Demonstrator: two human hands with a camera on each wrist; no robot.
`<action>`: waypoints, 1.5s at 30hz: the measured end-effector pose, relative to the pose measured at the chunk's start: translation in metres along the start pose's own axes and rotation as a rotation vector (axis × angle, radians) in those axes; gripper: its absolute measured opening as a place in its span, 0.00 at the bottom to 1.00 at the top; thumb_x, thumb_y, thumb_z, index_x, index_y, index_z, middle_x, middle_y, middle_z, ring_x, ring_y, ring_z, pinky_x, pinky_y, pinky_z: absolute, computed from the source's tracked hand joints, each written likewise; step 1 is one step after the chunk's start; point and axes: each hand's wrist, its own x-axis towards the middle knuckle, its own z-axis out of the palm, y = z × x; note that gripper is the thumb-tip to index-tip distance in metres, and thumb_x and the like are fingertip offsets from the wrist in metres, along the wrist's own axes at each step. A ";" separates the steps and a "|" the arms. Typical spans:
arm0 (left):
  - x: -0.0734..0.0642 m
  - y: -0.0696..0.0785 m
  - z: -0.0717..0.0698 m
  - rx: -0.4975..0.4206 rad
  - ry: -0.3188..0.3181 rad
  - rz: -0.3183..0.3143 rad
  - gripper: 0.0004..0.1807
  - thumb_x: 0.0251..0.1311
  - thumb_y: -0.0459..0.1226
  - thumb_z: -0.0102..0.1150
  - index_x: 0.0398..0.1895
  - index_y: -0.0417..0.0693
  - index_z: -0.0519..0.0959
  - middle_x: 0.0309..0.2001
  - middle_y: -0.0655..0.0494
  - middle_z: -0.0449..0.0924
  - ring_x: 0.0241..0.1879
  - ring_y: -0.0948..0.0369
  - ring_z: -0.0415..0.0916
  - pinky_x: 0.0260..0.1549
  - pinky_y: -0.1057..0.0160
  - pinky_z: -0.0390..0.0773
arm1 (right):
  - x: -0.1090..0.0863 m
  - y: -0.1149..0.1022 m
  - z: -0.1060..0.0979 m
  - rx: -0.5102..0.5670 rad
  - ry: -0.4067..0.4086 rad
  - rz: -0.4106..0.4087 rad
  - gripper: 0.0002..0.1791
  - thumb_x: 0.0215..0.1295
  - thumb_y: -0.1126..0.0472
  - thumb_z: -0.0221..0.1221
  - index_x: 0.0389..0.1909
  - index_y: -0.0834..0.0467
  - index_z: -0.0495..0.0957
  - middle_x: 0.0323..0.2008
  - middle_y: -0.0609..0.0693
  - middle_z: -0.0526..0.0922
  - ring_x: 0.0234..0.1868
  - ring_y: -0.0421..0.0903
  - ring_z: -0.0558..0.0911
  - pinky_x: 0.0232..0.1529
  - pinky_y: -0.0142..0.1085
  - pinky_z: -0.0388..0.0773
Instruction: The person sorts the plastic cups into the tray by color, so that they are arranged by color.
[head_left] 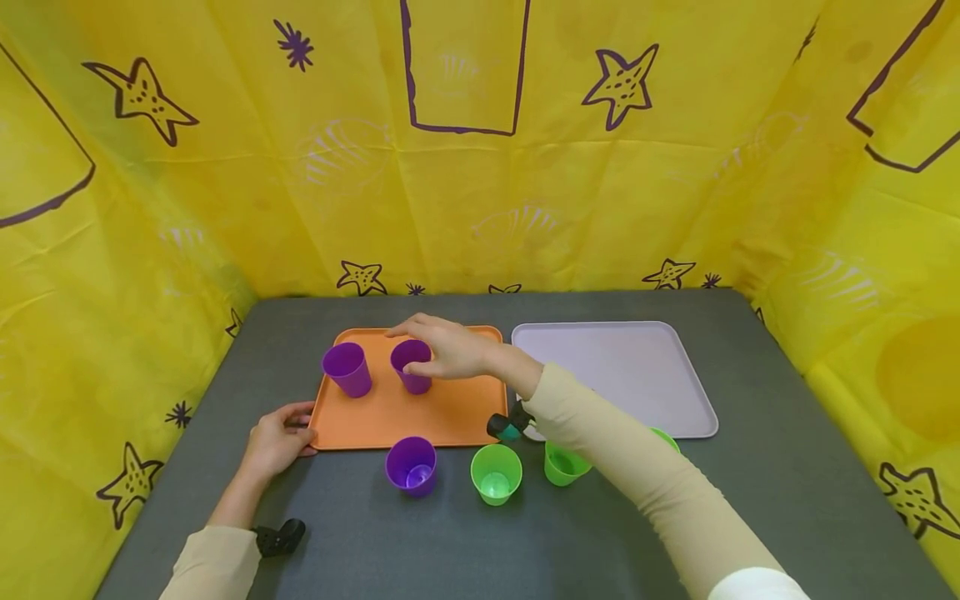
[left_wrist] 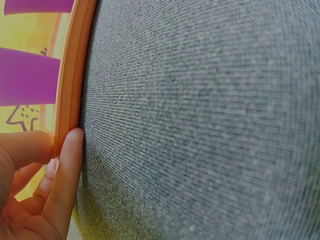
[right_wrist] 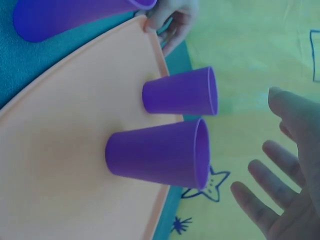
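Note:
My left hand [head_left: 273,443] pinches the near left corner of the orange tray [head_left: 457,417], thumb on the rim and a finger against its outer edge in the left wrist view. Two purple cups stand upright on this tray: a left one [head_left: 349,372] and a middle one [head_left: 415,384]. Above the middle cup hovers my right hand [head_left: 453,350], thumb and fingers spread. The right wrist view shows the right hand [right_wrist: 300,205] apart from that cup's rim [right_wrist: 202,155], holding nothing. A third purple cup [head_left: 412,468] stands on the table before the tray.
Green cups stand along the near side: one [head_left: 496,477] beside the third purple cup, another [head_left: 562,468] by the right forearm, and a third [head_left: 666,437] mostly hidden behind the sleeve. A pale lilac tray [head_left: 622,358] lies at right. Yellow cloth [head_left: 480,183] encloses the grey table.

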 end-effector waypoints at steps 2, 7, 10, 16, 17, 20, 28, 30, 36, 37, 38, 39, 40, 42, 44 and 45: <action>0.000 0.000 0.000 -0.003 -0.001 0.004 0.28 0.52 0.25 0.54 0.60 0.31 0.65 0.48 0.32 0.72 0.31 0.62 0.79 0.26 0.63 0.83 | -0.001 -0.004 0.000 -0.002 -0.010 -0.035 0.30 0.61 0.53 0.58 0.63 0.55 0.65 0.57 0.50 0.70 0.59 0.43 0.69 0.60 0.31 0.67; 0.000 -0.001 0.000 -0.001 0.000 0.005 0.28 0.52 0.25 0.54 0.60 0.30 0.65 0.47 0.32 0.72 0.31 0.63 0.79 0.26 0.63 0.83 | -0.003 -0.014 0.000 0.048 -0.090 -0.093 0.30 0.61 0.54 0.58 0.64 0.57 0.63 0.56 0.52 0.71 0.55 0.46 0.71 0.55 0.29 0.70; 0.000 0.000 0.000 0.000 0.001 0.003 0.28 0.52 0.25 0.54 0.60 0.30 0.65 0.47 0.32 0.72 0.31 0.62 0.79 0.26 0.63 0.83 | -0.004 -0.019 0.001 0.051 -0.143 -0.111 0.31 0.61 0.53 0.59 0.64 0.56 0.63 0.57 0.50 0.70 0.56 0.44 0.71 0.57 0.27 0.68; 0.000 0.000 0.001 0.007 0.005 -0.001 0.28 0.52 0.25 0.54 0.59 0.30 0.65 0.47 0.32 0.72 0.31 0.62 0.79 0.26 0.63 0.83 | -0.006 -0.026 0.002 0.035 -0.233 -0.137 0.32 0.60 0.51 0.59 0.64 0.55 0.63 0.58 0.46 0.71 0.54 0.37 0.69 0.58 0.23 0.65; 0.000 0.001 0.001 0.008 0.005 -0.002 0.28 0.52 0.25 0.54 0.59 0.30 0.65 0.47 0.32 0.72 0.32 0.62 0.79 0.26 0.63 0.83 | -0.006 -0.027 0.003 0.045 -0.252 -0.141 0.33 0.59 0.51 0.59 0.64 0.55 0.63 0.58 0.45 0.70 0.53 0.37 0.70 0.57 0.23 0.65; 0.000 0.001 0.000 0.009 0.004 -0.006 0.28 0.53 0.25 0.54 0.59 0.30 0.65 0.47 0.32 0.72 0.32 0.61 0.79 0.26 0.63 0.83 | -0.007 -0.030 0.004 0.083 -0.311 -0.143 0.33 0.60 0.51 0.59 0.65 0.55 0.62 0.60 0.45 0.69 0.53 0.37 0.70 0.57 0.24 0.65; -0.001 0.002 0.000 0.005 -0.001 0.005 0.27 0.53 0.25 0.54 0.59 0.29 0.65 0.47 0.30 0.72 0.33 0.62 0.79 0.26 0.63 0.83 | -0.013 -0.036 0.013 0.170 -0.436 -0.129 0.36 0.59 0.50 0.60 0.67 0.52 0.59 0.64 0.43 0.64 0.60 0.37 0.67 0.60 0.26 0.65; -0.001 0.002 0.001 0.001 -0.002 0.012 0.27 0.53 0.25 0.53 0.59 0.29 0.65 0.47 0.30 0.72 0.32 0.62 0.79 0.26 0.63 0.83 | -0.015 -0.038 0.014 0.162 -0.458 -0.123 0.36 0.59 0.49 0.60 0.67 0.52 0.58 0.65 0.43 0.63 0.61 0.37 0.66 0.60 0.26 0.65; -0.001 0.002 0.001 0.003 0.002 0.022 0.27 0.53 0.25 0.53 0.59 0.29 0.65 0.47 0.30 0.72 0.32 0.63 0.79 0.26 0.63 0.83 | -0.021 -0.044 0.019 0.082 -0.519 -0.114 0.38 0.59 0.49 0.60 0.68 0.51 0.57 0.65 0.44 0.63 0.63 0.38 0.64 0.62 0.26 0.62; -0.001 0.002 0.001 0.005 0.003 0.021 0.27 0.53 0.25 0.53 0.59 0.29 0.65 0.47 0.30 0.72 0.32 0.63 0.79 0.26 0.63 0.83 | -0.022 -0.044 0.020 0.074 -0.530 -0.117 0.38 0.59 0.49 0.60 0.68 0.51 0.57 0.65 0.44 0.62 0.63 0.37 0.63 0.63 0.25 0.61; -0.001 0.002 0.001 0.008 0.003 0.020 0.27 0.53 0.25 0.53 0.59 0.29 0.65 0.47 0.30 0.72 0.32 0.62 0.79 0.26 0.63 0.83 | -0.023 -0.044 0.021 0.070 -0.540 -0.119 0.38 0.59 0.49 0.60 0.68 0.51 0.56 0.65 0.44 0.62 0.63 0.37 0.63 0.63 0.26 0.60; -0.001 0.002 0.001 0.011 0.003 0.018 0.27 0.53 0.25 0.54 0.59 0.29 0.65 0.47 0.30 0.72 0.32 0.62 0.79 0.26 0.63 0.83 | -0.024 -0.045 0.022 0.061 -0.549 -0.120 0.38 0.58 0.49 0.60 0.68 0.51 0.56 0.65 0.43 0.62 0.64 0.37 0.63 0.63 0.26 0.60; -0.002 0.003 0.001 0.013 0.003 0.016 0.27 0.53 0.25 0.54 0.59 0.29 0.65 0.47 0.30 0.72 0.32 0.62 0.79 0.26 0.63 0.83 | -0.025 -0.044 0.023 0.057 -0.560 -0.117 0.39 0.58 0.48 0.60 0.68 0.51 0.56 0.65 0.43 0.61 0.64 0.37 0.62 0.63 0.26 0.60; -0.002 0.003 0.001 0.016 0.002 0.011 0.27 0.53 0.25 0.54 0.60 0.29 0.65 0.47 0.30 0.72 0.32 0.61 0.79 0.26 0.63 0.83 | -0.027 -0.044 0.025 0.047 -0.581 -0.111 0.39 0.58 0.48 0.61 0.68 0.50 0.55 0.65 0.43 0.61 0.64 0.38 0.63 0.63 0.27 0.60; -0.002 0.003 0.001 0.017 0.000 0.007 0.27 0.53 0.25 0.54 0.60 0.29 0.65 0.47 0.30 0.72 0.32 0.61 0.79 0.26 0.63 0.83 | -0.028 -0.044 0.027 0.036 -0.598 -0.102 0.40 0.57 0.47 0.61 0.69 0.49 0.55 0.65 0.44 0.62 0.62 0.38 0.65 0.62 0.27 0.62; -0.002 0.003 0.001 0.017 -0.001 0.006 0.27 0.53 0.25 0.54 0.60 0.29 0.64 0.47 0.30 0.72 0.32 0.61 0.79 0.26 0.63 0.83 | -0.029 -0.044 0.027 0.030 -0.606 -0.097 0.41 0.57 0.47 0.61 0.69 0.48 0.55 0.64 0.44 0.63 0.62 0.38 0.65 0.62 0.27 0.62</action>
